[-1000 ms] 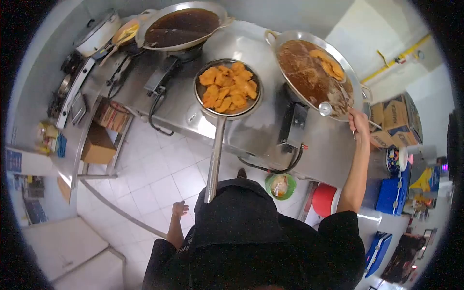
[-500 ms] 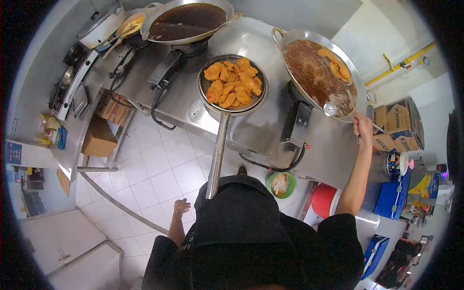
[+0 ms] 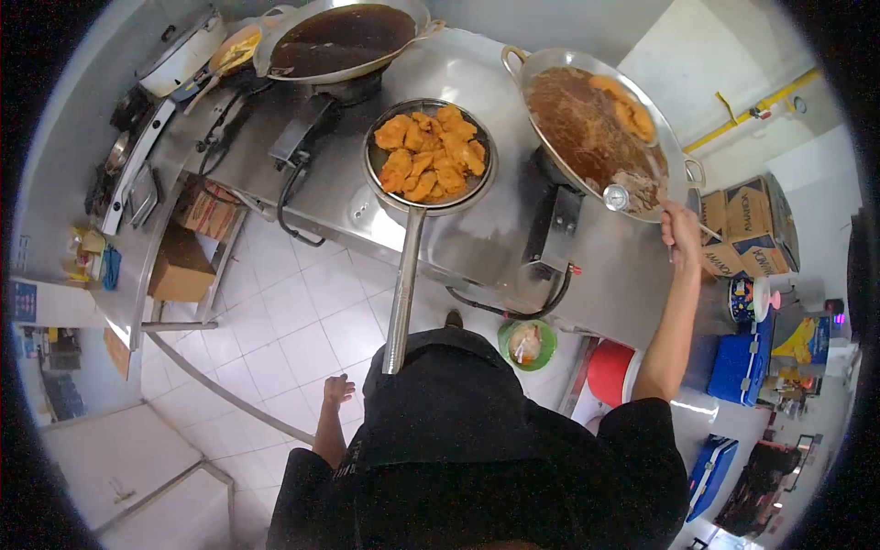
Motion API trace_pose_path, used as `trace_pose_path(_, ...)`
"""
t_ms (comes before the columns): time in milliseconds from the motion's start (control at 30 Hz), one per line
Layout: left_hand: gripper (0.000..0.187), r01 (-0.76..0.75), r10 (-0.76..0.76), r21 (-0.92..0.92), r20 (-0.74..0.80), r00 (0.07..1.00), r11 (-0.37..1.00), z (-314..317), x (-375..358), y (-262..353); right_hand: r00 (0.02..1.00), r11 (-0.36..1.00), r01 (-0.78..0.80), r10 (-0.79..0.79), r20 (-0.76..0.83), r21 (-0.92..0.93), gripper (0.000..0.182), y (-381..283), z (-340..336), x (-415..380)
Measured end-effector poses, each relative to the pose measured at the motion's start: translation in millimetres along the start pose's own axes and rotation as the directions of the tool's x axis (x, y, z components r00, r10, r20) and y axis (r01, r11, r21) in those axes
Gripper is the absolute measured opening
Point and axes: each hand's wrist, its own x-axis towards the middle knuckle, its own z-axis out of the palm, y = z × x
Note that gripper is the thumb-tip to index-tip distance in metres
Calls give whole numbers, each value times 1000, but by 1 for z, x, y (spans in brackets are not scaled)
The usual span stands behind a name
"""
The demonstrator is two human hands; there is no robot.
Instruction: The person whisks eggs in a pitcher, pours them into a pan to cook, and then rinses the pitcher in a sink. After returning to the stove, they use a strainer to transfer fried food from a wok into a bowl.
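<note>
My right hand (image 3: 680, 229) is closed at the near rim of the right wok (image 3: 596, 137), around something thin that I cannot make out. Next to it, a round dial thermometer (image 3: 616, 197) sits at the edge of the bubbling brown oil. Fried pieces (image 3: 625, 112) lie on the far right side of that wok. A long-handled strainer (image 3: 407, 275) full of golden fried pieces (image 3: 431, 154) rests on the steel counter, its handle pointing toward my body. My left hand (image 3: 338, 389) hangs low over the floor with its fingers partly curled, touching nothing visible.
Another wok (image 3: 346, 44) of dark oil stands on the back left burner. Cardboard boxes (image 3: 752, 225) and a blue cooler (image 3: 738, 367) are at the right. A green basin (image 3: 529, 345) and a red bucket (image 3: 612, 371) stand below the counter's front edge (image 3: 431, 266).
The whole view has shifted slightly, moving the counter items a little left and up. My right hand stays near the wok rim, its fingers slightly changed. My left hand still hangs low.
</note>
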Motion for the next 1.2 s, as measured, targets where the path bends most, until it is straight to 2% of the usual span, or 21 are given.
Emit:
trace_pose_path(100,29,14,-14,9,41,999,1000,-1,6,-9,1000,1000,21,-21,22,11,20,6,-1,1)
trace_pose_path(167,29,34,-35,32,41,999,999,0,6,-15,1000,1000,16,-16,-18,21,20,-8,-1,-7)
trace_pose_path(233,29,51,-54,51,46,997,997,2,7,-20,997,997,72,-72,28,17,20,-17,-8,-5)
trace_pose_path(433,29,71,-75,81,43,996,994,1,14,-23,999,995,36,-40,34,90,20,-19,-12,-3)
trace_pose_path(500,29,71,-74,81,35,997,994,1,16,-21,1000,997,9,-8,-21,82,21,-4,-3,-6)
trace_pose_path(600,29,52,-54,76,21,998,996,2,20,-19,1000,998,19,-19,-7,58,20,7,-1,-10)
trace_pose_path(767,27,97,-107,109,87,990,989,-1,37,-21,999,998,38,-38,-10,40,20,-10,-12,-9)
trace_pose_path(867,28,28,-41,127,100,994,991,-1,40,-16,998,990,50,-53,20,129,19,-24,-11,-13)
trace_pose_path(933,28,-35,17,149,119,993,988,-1,42,-15,999,994,43,-45,22,96,23,-14,-8,-10)
trace_pose_path(1000,29,-258,209,265,199,957,929,-6,54,-22,999,998,38,-40,35,57,27,-1,-3,-8)
trace_pose_path(1067,29,-423,370,312,216,904,851,-7,58,-28,999,998,54,-54,5,-22,25,11,5,-10)
trace_pose_path(1100,29,-407,368,296,180,912,864,-8,56,-33,1000,999,25,-25,-9,-31,24,13,8,-11)
trace_pose_path(1167,28,-39,30,62,133,991,997,2,46,-12,1000,1000,12,-12,-17,-23,21,10,10,-13)
trace_pose_path(1200,28,11,-15,53,74,997,999,8,29,1,1000,1000,24,-24,-18,-9,20,7,9,-13)
